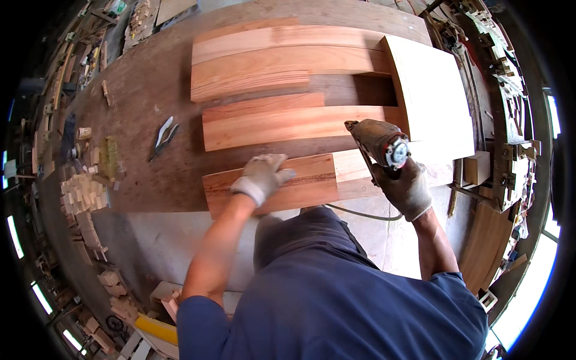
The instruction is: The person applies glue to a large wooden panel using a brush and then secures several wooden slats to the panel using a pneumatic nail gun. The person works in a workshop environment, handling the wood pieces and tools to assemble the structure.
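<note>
My left hand [262,179], in a pale work glove, lies on the near reddish wooden board [313,183] with its fingers stretched out. The gloved right hand [409,191] is wrapped round the handle of a worn air nail gun [377,137]. Its nose points away to the left, over the boards, and I cannot tell whether it touches wood. Beyond it, a middle plank [282,128] and a far group of planks [258,65] run left to right. Their right ends meet a wide pale panel [429,90]. An air hose [366,215] curves below the gun.
Pliers [162,141] with pale and dark handles lie on the brown worktable [150,78], left of the boards. Small wood blocks [84,193] are stacked at the left edge. A block [477,168] stands at the right. Cluttered shelves [510,120] line the right side.
</note>
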`<state>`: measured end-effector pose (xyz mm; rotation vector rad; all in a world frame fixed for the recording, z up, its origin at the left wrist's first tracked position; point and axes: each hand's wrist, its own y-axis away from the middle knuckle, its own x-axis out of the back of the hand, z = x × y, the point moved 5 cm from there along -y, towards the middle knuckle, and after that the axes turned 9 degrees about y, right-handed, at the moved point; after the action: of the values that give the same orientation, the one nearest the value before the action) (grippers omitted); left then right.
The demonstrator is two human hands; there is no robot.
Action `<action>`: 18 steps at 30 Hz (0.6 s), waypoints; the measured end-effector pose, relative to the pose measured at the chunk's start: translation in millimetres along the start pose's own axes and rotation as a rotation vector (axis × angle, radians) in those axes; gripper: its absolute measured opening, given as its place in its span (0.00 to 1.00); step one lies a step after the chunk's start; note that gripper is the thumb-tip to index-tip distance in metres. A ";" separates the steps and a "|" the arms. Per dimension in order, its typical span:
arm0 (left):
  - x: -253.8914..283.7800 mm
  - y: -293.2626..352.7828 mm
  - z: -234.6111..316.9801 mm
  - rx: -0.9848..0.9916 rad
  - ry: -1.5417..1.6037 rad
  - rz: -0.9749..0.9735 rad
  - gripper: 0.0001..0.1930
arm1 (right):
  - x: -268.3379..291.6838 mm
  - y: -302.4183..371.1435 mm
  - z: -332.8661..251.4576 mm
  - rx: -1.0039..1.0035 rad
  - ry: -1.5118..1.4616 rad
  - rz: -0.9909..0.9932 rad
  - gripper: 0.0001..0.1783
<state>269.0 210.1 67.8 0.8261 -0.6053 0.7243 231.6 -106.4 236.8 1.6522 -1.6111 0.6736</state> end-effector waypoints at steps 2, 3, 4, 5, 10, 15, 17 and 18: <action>7.2 -24.0 48.9 0.039 0.035 -0.184 0.33 | 2.5 -10.0 -5.7 0.041 0.072 0.040 0.22; 0.2 -34.2 60.2 -0.022 0.071 -0.139 0.33 | 3.4 -14.3 -7.0 0.040 0.054 0.045 0.22; -8.6 -43.3 68.0 -0.083 0.104 -0.096 0.33 | 3.6 -17.3 -7.3 0.036 0.035 0.051 0.22; -14.5 -49.9 71.6 -0.144 0.138 -0.053 0.32 | 5.2 -19.5 -10.8 0.031 0.020 0.041 0.22; -10.2 -60.9 80.6 -0.099 0.174 -0.123 0.30 | 13.7 -30.6 -26.7 -0.043 -0.044 -0.086 0.20; -13.8 -54.5 78.4 -0.141 0.246 0.027 0.28 | -2.0 -40.2 -18.7 -0.127 -0.262 -0.170 0.13; -14.8 -47.9 77.1 -0.113 0.210 0.047 0.27 | -11.4 -36.0 -25.8 -0.240 -0.429 -0.259 0.11; -17.4 -41.5 74.4 -0.151 0.227 0.109 0.27 | -11.1 -36.6 -38.7 -0.216 -0.377 -0.278 0.10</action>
<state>275.7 123.9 77.5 0.5652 -0.4963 0.8482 271.3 -70.6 246.5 1.8666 -1.5943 0.0433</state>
